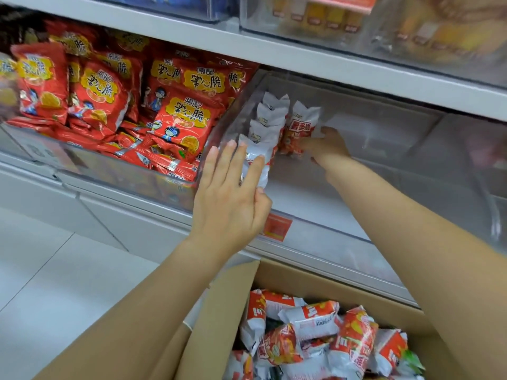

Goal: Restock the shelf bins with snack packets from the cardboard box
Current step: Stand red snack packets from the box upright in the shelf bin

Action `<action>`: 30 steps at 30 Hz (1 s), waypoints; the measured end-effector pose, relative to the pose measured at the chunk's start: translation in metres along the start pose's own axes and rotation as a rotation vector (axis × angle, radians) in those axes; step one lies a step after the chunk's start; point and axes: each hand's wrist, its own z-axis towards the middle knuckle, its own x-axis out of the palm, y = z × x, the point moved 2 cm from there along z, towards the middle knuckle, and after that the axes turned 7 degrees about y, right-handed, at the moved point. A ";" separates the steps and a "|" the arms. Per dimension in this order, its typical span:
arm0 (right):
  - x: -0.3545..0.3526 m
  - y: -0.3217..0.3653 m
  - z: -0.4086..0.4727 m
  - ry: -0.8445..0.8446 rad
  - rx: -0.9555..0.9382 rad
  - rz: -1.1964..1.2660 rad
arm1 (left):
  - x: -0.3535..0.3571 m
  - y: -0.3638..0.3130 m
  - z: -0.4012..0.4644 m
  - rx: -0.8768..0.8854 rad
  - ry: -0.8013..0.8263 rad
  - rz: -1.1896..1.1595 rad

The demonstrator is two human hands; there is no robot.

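A clear shelf bin point(384, 149) holds a short row of white-and-red snack packets point(270, 119) standing upright along its left wall. My left hand point(233, 193) lies flat with straight fingers against the front packet of that row. My right hand point(326, 146) reaches into the bin and grips one red-and-white packet point(300, 127), held upright beside the row. An open cardboard box point(219, 311) at the bottom holds several more of these packets point(315, 338) in a loose heap.
The bin to the left is full of red snack bags point(109, 100). An orange price tag point(277, 227) sits on the shelf edge. A shelf above carries clear bins of yellow goods point(329, 15). White floor tiles point(55, 270) lie at lower left.
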 end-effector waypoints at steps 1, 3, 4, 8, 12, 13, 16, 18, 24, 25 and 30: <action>-0.007 0.003 -0.015 0.007 -0.029 -0.004 | -0.002 -0.001 -0.001 -0.011 0.019 0.011; -0.021 0.007 -0.056 0.023 -0.133 0.007 | -0.010 -0.007 -0.005 -0.039 0.057 0.024; -0.030 0.005 -0.077 0.024 -0.192 0.006 | -0.015 -0.011 -0.009 -0.045 0.064 0.015; -0.059 -0.019 -0.165 0.021 -0.361 0.055 | -0.038 -0.047 -0.051 0.037 0.027 -0.182; -0.065 -0.074 -0.243 0.092 -0.319 0.084 | -0.035 -0.080 -0.124 0.120 0.247 -0.372; -0.063 -0.092 -0.258 0.140 -0.268 0.057 | -0.028 -0.086 -0.143 0.123 0.341 -0.367; -0.060 -0.158 -0.288 0.192 -0.102 -0.128 | -0.010 -0.105 -0.192 0.088 0.568 -0.384; -0.063 -0.200 -0.304 0.214 -0.012 -0.337 | 0.000 -0.120 -0.215 0.045 0.722 -0.392; -0.079 -0.289 -0.338 0.562 -0.103 -1.247 | 0.030 -0.153 -0.249 -0.043 1.068 -0.313; -0.081 -0.299 -0.340 0.626 -0.126 -1.336 | 0.035 -0.156 -0.251 -0.068 1.113 -0.310; -0.090 -0.317 -0.334 0.642 -0.129 -1.469 | 0.057 -0.174 -0.249 -0.117 1.089 -0.274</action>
